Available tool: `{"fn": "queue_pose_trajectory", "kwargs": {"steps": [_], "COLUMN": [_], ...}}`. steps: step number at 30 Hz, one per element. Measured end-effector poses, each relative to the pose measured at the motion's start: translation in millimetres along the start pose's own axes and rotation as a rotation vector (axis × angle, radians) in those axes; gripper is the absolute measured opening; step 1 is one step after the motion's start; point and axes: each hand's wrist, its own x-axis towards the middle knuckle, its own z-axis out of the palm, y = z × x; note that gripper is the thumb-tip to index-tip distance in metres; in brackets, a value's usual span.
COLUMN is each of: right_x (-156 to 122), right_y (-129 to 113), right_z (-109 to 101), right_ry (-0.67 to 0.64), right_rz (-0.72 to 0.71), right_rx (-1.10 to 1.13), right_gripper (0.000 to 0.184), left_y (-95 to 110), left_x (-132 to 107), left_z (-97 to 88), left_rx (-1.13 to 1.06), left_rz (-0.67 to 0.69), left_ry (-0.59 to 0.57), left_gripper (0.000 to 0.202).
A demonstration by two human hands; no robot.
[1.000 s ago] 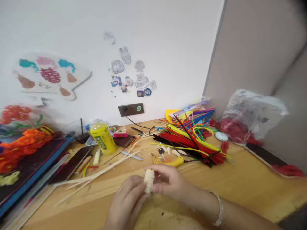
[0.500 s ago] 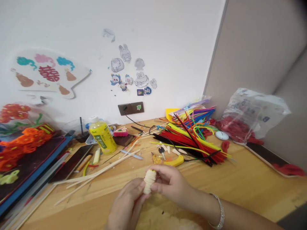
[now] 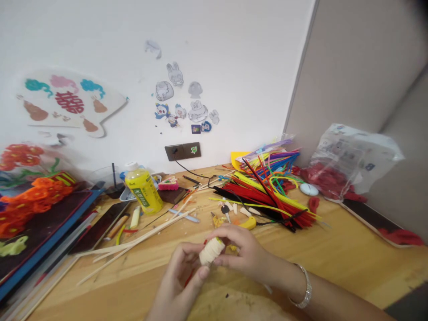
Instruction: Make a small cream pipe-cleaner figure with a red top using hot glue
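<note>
Between my two hands, above the front of the wooden table, is a small cream-coloured ribbed roll (image 3: 211, 251) with a yellow-green spot at its upper end. It tilts up to the right. My left hand (image 3: 183, 281) grips its lower left side, thumb in front. Fingers of my right hand (image 3: 242, 252) close on its right side; a bracelet circles that wrist. Bits of red show beside the roll and under my left fingers; I cannot make out what they belong to. Just beyond my right hand lies a yellow-handled tool (image 3: 248, 223), partly hidden.
A bundle of coloured pipe cleaners (image 3: 267, 196) lies behind my right hand. Thin wooden sticks (image 3: 140, 238) and a yellow drink bottle (image 3: 143, 189) are to the left. At far left are orange fuzzy flowers (image 3: 36, 200); at right, a plastic bag (image 3: 351, 160) with red material.
The roll has turned from nearly upright to tilting right. My left hand has opened out around it, its thumb now lower, and red bits have come into sight.
</note>
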Motion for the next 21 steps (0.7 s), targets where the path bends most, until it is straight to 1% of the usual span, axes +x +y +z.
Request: {"fn": "queue_pose_trajectory", "kwargs": {"steps": [2,5,7,9,12,15,17,19,21], "right_x": [0,0,0,0,-1,-2,-3,-4,-5], "right_y": [0,0,0,0,0,0,1,1,1], "right_z": [1,1,0,-1,-1,1,3,4,4], "right_ry": [-0.007,-0.029,-0.034,-0.029,-0.018,-0.008,-0.001,0.006,0.016], "right_rz": [-0.024,-0.048,-0.047,-0.04,-0.023,-0.026,-0.029,-0.021,-0.013], "right_rx": [-0.029,-0.043,-0.042,-0.052,-0.078,-0.072,-0.061,-0.058,-0.052], "right_gripper": [0.033,0.031,0.03,0.029,0.027,0.027,0.027,0.026,0.025], "left_y": [4,3,1,0,-1,-6,-11,-15,-16], "left_x": [3,5,6,6,7,6,4,2,1], "left_z": [0.9,1.4,0.9,-0.7,-5.3,-10.5,-13.0,-13.8,-13.0], "left_rx": [-0.024,0.019,0.092,0.221,0.512,0.799,0.943,1.028,1.053], "left_rz": [-0.01,0.002,0.034,0.078,0.218,0.461,0.602,0.671,0.69], "left_ry": [0.004,0.069,0.105,0.112,0.089,0.097,0.108,0.103,0.099], "left_gripper": [0.015,0.014,0.013,0.012,0.012,0.018,0.023,0.026,0.026]}}
